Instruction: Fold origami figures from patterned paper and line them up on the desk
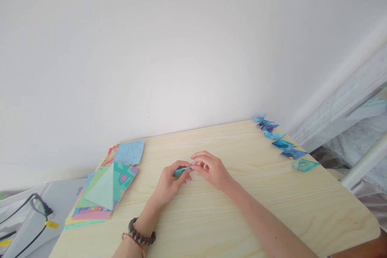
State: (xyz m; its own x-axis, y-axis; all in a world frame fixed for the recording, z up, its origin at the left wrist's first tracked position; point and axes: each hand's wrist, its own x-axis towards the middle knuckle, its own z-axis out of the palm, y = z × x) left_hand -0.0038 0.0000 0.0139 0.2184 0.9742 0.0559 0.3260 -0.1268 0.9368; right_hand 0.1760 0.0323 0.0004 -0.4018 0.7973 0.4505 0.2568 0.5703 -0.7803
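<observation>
Above the middle of the table, my left hand [171, 181] is closed on a small folded teal origami paper [180, 172], held between thumb and fingers. The fingers of my right hand [210, 169] pinch the pointed right tip of the same paper. Both hands nearly meet there, and they cover part of the paper, so its full shape is hidden.
A wooden table [217, 217] stands against a white wall [193, 48]. Along its right edge runs a row of several folded blue and teal paper figures [292, 153]. On the left lie stacked coloured paper sheets [123, 177]. Beyond them, a black cable [39, 205] rests on a grey surface.
</observation>
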